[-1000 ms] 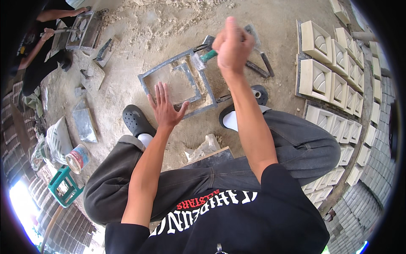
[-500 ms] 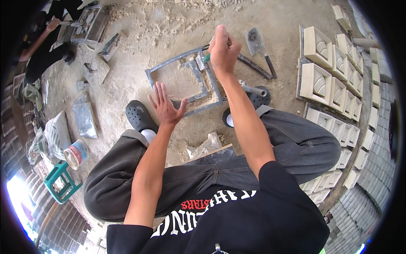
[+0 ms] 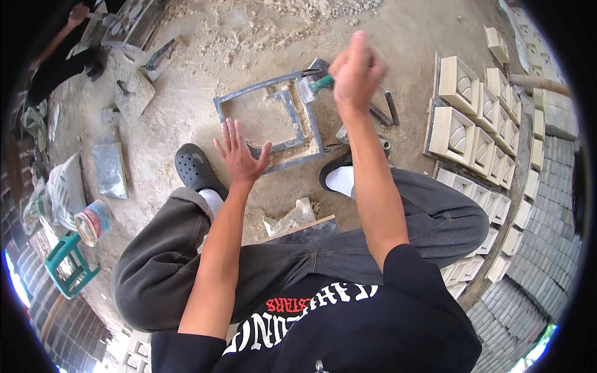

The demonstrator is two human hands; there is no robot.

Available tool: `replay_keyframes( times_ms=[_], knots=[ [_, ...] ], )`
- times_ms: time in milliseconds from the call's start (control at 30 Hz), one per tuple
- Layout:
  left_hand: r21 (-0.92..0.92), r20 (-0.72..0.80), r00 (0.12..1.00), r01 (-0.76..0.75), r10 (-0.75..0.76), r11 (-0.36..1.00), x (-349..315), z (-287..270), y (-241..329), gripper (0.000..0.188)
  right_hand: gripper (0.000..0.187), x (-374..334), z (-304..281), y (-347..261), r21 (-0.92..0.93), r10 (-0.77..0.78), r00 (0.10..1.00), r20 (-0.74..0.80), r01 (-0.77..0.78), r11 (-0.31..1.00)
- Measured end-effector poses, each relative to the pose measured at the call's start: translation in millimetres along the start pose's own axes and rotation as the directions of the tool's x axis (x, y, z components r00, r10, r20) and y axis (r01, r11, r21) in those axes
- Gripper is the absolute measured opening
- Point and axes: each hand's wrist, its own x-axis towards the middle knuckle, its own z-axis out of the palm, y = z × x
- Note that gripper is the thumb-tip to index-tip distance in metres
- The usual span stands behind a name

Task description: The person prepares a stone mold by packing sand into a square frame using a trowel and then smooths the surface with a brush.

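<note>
A grey rectangular mold frame (image 3: 256, 84) lies on the dusty ground in front of me, pale powder inside it and along an inner L-shaped bar. My left hand (image 3: 241, 155) rests at its near left side, fingers spread, holding nothing. Beyond the frame's right side, my right hand (image 3: 359, 78) is closed around a green-handled tool (image 3: 323, 83) and slightly blurred. The tool's wide pale head is over the frame's far right corner; I cannot tell whether it touches. A dark bar (image 3: 392, 108) lies right of that hand, which hides part of the ground there.
Cast cream blocks (image 3: 458, 132) stand in rows on boards at the right, grey stacks beyond. At left are a flat grey plate (image 3: 109, 169), a bucket (image 3: 93, 222), a white sack (image 3: 66, 189) and a green stool (image 3: 70, 266). Another person's arm (image 3: 57, 40) shows at far left.
My right hand has moved right, drawing the green-handled tool outward from the frame and showing more of its handle. The left hand stays at the frame. The whole view has shifted slightly.
</note>
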Motion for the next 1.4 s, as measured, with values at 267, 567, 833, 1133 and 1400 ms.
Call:
replay_keyframes(
  times_ms=[267,567,833,1133,1400],
  knots=[
    [-0.027,0.001,1.000,-0.004,0.004,1.000,-6.0,3.7,3.1,0.095,0.054,-5.6,0.2,27.8,-0.053,-0.021,1.000,0.003,0.021,0.998],
    [-0.010,0.022,0.999,0.039,-0.038,0.999,-7.1,-0.1,5.2,0.099,0.054,-10.4,22.1,30.6,-0.189,-0.088,0.988,0.129,0.112,0.976],
    [-0.022,0.010,0.998,0.058,-0.058,0.998,-1.9,-2.3,5.4,0.097,0.051,-34.6,41.2,22.7,-0.316,-0.302,0.921,0.245,0.370,0.874],
    [-0.053,0.048,0.996,0.079,-0.076,0.995,-1.9,-5.1,7.7,0.095,0.052,-30.0,31.1,40.8,-0.255,-0.278,0.946,0.164,0.313,0.915],
    [-0.089,0.030,0.997,0.070,-0.067,0.994,-5.5,-4.7,4.8,0.094,0.053,-12.4,31.5,26.8,-0.050,-0.036,0.990,0.137,0.043,0.998]
  ],
)
